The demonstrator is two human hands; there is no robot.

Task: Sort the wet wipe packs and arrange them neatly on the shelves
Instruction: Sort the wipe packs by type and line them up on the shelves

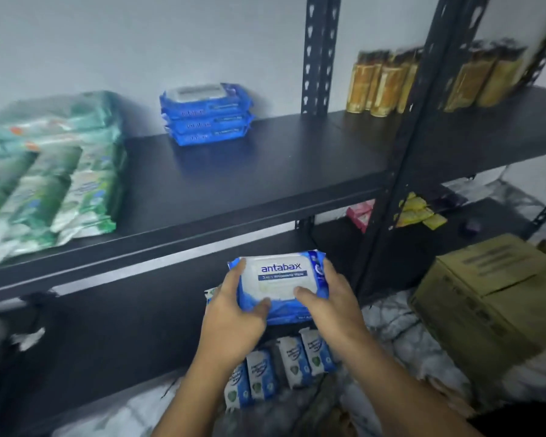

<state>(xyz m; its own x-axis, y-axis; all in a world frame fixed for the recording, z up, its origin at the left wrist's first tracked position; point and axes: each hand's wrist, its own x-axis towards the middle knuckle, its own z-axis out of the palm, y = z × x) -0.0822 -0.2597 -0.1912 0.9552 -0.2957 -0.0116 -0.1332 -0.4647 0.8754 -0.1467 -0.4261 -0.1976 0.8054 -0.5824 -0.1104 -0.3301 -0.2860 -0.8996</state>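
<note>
Bare left hand (234, 320) and bare right hand (325, 307), uncovered at the wrists. Bare left forearm (196, 392) at near centre and bare right forearm (401, 383) to its right, both uncovered down to the near edge.

Bright blue wrapper on the held pack (279, 287), with a white lid panel, blue lettering and a dark blue strip across it. At the back edge of the black shelf (265, 178), the stack of packs (205, 118) shows the same blue, topped by a grey-white lid. Along the left edge, the bundles (44, 184) run green and white with orange flecks. Back right, amber bottles (382, 83) with dark caps. Lower down: small packs (281, 367) in white and blue with green shields, a pink packet (361, 214), yellow sachets (418, 212), brown cartons (486, 294).
</note>
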